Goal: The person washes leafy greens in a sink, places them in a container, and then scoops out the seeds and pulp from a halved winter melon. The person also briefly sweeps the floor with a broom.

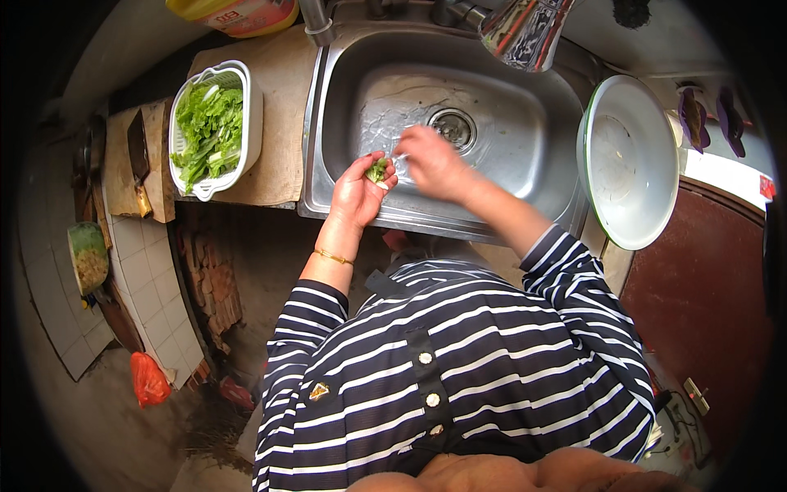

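Above the near edge of a stainless steel sink [510,178], my left hand [363,190] is palm up and holds a small bunch of green leaf scraps [376,172] in its curled fingers. My right hand [433,163], blurred, hangs over the basin just to the right of it, apart from it; whether its fingers hold anything cannot be told. The drain strainer [452,129] lies beyond my right hand. To the left, a white plastic basket [253,135] on the counter is filled with torn green lettuce leaves [212,129].
A white enamel basin [633,163] with a green rim stands tilted at the sink's right. A cleaver [139,147] lies on a wooden board [117,141] at the left. The faucet [470,13] and a yellow container [240,13] are at the back.
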Tool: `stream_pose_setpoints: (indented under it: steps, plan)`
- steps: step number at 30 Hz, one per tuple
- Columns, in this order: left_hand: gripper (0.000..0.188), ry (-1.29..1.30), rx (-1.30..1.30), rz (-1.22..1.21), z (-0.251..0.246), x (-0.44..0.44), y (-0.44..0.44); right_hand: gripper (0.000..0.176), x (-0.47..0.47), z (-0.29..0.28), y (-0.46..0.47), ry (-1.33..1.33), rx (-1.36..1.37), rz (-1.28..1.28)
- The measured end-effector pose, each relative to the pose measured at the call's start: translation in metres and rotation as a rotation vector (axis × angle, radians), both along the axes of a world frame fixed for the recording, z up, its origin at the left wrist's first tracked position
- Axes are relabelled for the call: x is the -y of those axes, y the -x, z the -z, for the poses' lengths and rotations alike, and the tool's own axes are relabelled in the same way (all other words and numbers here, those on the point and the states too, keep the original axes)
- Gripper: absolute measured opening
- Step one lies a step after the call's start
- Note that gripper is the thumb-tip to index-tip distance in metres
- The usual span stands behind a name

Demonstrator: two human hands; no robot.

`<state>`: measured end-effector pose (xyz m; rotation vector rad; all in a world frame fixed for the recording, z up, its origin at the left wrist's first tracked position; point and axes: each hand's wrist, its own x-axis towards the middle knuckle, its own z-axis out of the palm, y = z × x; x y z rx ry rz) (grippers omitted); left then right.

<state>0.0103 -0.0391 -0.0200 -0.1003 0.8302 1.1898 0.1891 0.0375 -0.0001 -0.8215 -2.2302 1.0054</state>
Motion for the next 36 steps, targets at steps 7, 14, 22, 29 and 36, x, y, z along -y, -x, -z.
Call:
stream_pose_setpoints:
  steps: [7, 14, 22, 29, 36]
  plan:
    - [0.019, -0.003, 0.009, -0.004, -0.002, -0.002, -0.003, 0.029, -0.055, 0.11, -0.054, 0.07, 0.704, 0.114]
    - [0.02, -0.021, 0.02, -0.008, -0.001, 0.001, 0.001, 0.023, -0.05, 0.134, -0.035, 0.004, 0.931, 0.13]
    - [0.02, -0.02, 0.028, -0.01, 0.0, 0.0, 0.0, 0.018, -0.06, 0.135, -0.038, 0.121, 0.805, 0.14]
    - [0.022, -0.016, 0.022, -0.012, -0.001, -0.001, -0.002, 0.02, -0.047, 0.123, 0.008, 0.212, 0.449, -0.036]
    - [0.022, -0.018, 0.053, -0.025, 0.001, 0.0, 0.001, 0.017, -0.018, 0.107, 0.035, -0.025, 0.618, -0.242]
